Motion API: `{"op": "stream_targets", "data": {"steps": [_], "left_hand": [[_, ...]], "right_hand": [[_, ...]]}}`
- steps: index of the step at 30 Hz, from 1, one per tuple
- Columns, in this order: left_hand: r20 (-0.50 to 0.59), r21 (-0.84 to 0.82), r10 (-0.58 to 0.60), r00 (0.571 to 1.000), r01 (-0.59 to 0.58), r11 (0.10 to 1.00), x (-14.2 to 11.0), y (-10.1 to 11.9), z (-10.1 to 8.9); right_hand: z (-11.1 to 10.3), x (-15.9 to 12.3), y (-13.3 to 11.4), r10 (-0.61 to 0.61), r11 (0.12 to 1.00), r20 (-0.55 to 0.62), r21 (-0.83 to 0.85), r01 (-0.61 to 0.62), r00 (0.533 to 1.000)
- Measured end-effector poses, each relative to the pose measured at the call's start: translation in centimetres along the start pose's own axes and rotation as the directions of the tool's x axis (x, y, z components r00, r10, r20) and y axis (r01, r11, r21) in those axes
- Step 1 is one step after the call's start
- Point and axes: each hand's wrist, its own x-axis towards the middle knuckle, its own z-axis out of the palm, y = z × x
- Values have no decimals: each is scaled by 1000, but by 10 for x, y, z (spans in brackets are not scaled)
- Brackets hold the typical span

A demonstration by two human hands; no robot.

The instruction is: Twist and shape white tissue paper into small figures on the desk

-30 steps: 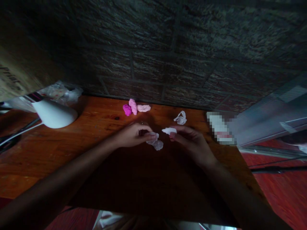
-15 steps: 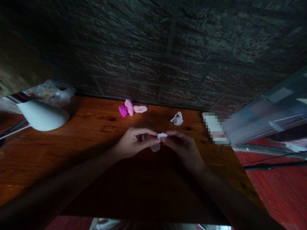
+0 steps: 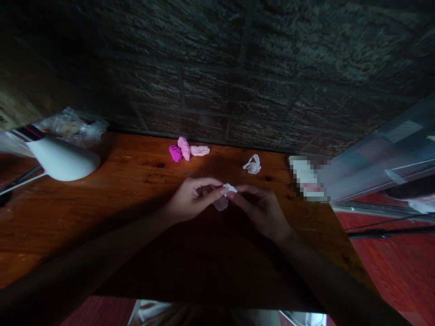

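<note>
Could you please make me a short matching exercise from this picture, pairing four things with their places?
1. White piece
2. Magenta lump
3. Crumpled whitish scrap
4. White cone-shaped object

A. Left end of the three-lump cluster
B. Lying right of that cluster
C. In front of the clear plastic bag
D. Pinched between left hand and right hand

Pairs: 1-D; 2-A; 3-B; 4-C

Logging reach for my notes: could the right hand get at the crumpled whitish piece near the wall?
Probably yes: the whitish piece lies just beyond the right hand with nothing visible between them, though it is busy pinching a white lump.
</note>
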Motion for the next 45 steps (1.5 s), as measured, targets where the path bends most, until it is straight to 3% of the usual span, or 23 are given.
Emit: {"op": "stream_targets", "data": {"steps": [4, 9, 20, 28, 32, 38, 45], "left_hand": [[1, 36, 2, 1000, -2, 999, 1, 2, -1], [7, 118, -8, 1000, 7, 993, 0, 3, -4], [79, 124, -104, 991, 94, 988, -3, 6, 2], [161, 91, -96, 982, 82, 992, -1, 7, 0], [205, 133, -64, 977, 37, 990, -2, 11, -1], [140, 143, -69, 988, 49, 989, -2, 10, 1], [84, 72, -89, 992, 83, 994, 0, 3, -1]], "right_hand": [[2, 0, 0, 24, 999, 14, 37, -25, 1000], [3, 1, 2, -11, 998, -71, 66, 16, 997], [6, -2, -2, -49, 998, -112, 28, 52, 993], [3, 0, -2, 52, 989, -56, 141, -44, 997], [3, 0, 0, 40, 996, -13, 74, -39, 999], [-1, -1, -2, -17, 1000, -57, -10, 16, 998], [1, -1, -3, 19, 1000, -56, 7, -18, 998]]}}
